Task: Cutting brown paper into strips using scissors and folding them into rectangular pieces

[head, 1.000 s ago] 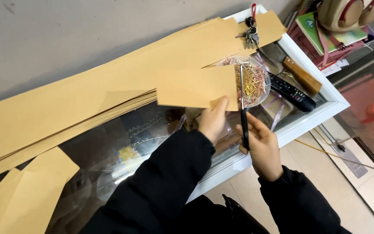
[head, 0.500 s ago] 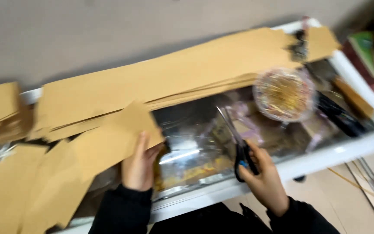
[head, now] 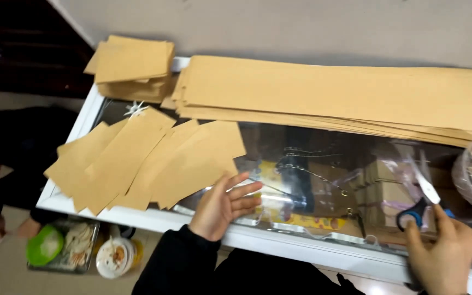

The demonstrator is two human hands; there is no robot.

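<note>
Nearest, the right hand (head: 441, 252) keeps its grip closed around the blue-handled scissors (head: 417, 203), blades pointing away over the glass-topped table (head: 301, 164). The left hand (head: 224, 205) lies open, fingers spread, holding nothing. Just beyond its fingertips fans a spread of cut brown paper pieces (head: 143, 158). Farther off lie the long brown sheets (head: 345, 95) and a smaller stack of brown pieces (head: 132, 65).

Soft, even indoor light; white glare streaks the clear glass freezer lid (head: 312, 180) between the hands. Motion blur softens everything, especially edges.
</note>
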